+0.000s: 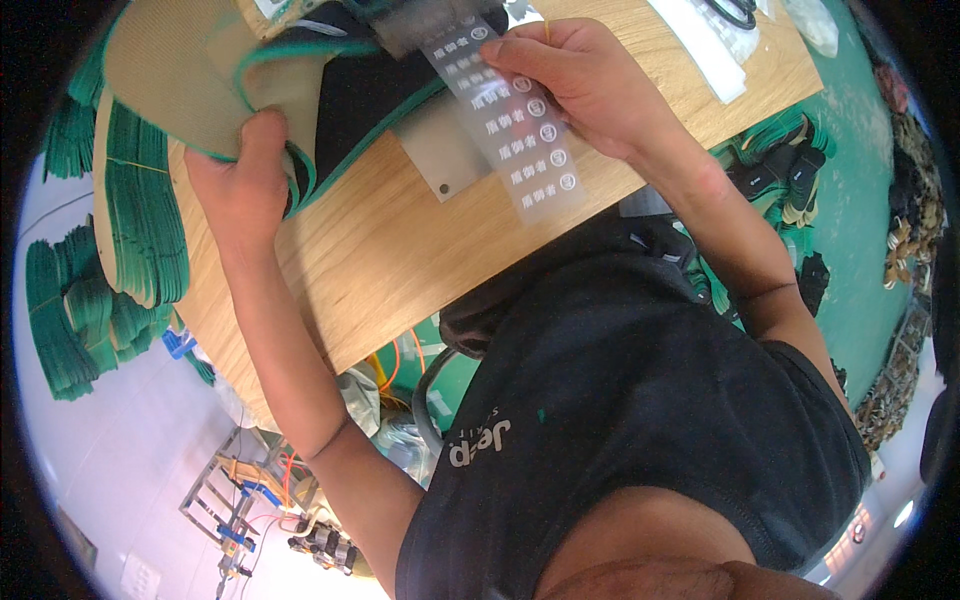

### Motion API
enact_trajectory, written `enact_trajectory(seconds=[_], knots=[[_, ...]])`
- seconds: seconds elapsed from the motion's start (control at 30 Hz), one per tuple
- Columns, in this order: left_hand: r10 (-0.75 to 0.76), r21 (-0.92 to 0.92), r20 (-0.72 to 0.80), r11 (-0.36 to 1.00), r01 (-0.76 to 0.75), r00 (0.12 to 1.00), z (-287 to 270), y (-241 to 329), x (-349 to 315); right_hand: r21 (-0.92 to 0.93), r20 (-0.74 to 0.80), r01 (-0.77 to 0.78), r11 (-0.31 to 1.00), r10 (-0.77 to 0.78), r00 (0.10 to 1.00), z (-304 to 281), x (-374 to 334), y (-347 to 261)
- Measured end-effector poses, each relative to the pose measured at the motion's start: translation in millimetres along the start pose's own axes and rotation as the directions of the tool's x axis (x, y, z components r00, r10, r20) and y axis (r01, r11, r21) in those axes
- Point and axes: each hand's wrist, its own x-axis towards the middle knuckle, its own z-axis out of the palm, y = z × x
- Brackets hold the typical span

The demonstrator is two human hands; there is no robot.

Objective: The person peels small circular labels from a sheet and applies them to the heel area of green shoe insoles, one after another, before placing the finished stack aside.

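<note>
My left hand (240, 180) is closed on a folded fabric piece (175, 65), tan mesh on one face and black on the other, with a green edge. Its thumb lies on top and the other fingers are mostly hidden beneath. In my right hand (590, 90), thumb and fingers pinch the upper part of a clear strip of labels (520, 135) printed in white. The strip hangs over a grey metal plate (425, 160) at the far part of the wooden table (370, 270). A blurred dark part (425, 25) sits above the plate, its kind unclear.
Stacked green-edged pieces (145, 220) stand at the table's left end, with more green bundles (75, 310) beyond. White strips (705, 50) and a black cable (735, 12) lie at the far right. Black and green pieces (785, 175) are heaped below the table's right side.
</note>
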Motion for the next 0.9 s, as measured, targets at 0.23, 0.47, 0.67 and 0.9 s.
enact_trajectory(seconds=[0.23,0.47,0.67,0.9], knots=[[0.033,0.118,0.262,0.991,-0.066,0.965,11.9,12.4,0.2,-0.205,-0.031,-0.122,0.971,0.118,0.993,6.2,-0.2,-18.4],[0.129,0.339,0.368,0.904,-0.262,0.921,22.9,18.5,0.5,-0.154,-0.014,-0.043,0.987,0.041,0.999,4.9,-7.2,-14.2],[0.205,0.315,0.309,0.899,-0.303,0.929,20.0,11.9,1.1,0.067,-0.298,0.111,0.992,-0.086,0.951,-2.1,-24.5,-22.0],[-0.057,-0.033,-0.046,0.998,0.056,0.997,7.9,11.2,0.6,-0.185,-0.185,0.001,0.983,-0.036,0.982,-4.7,-5.0,-21.1]])
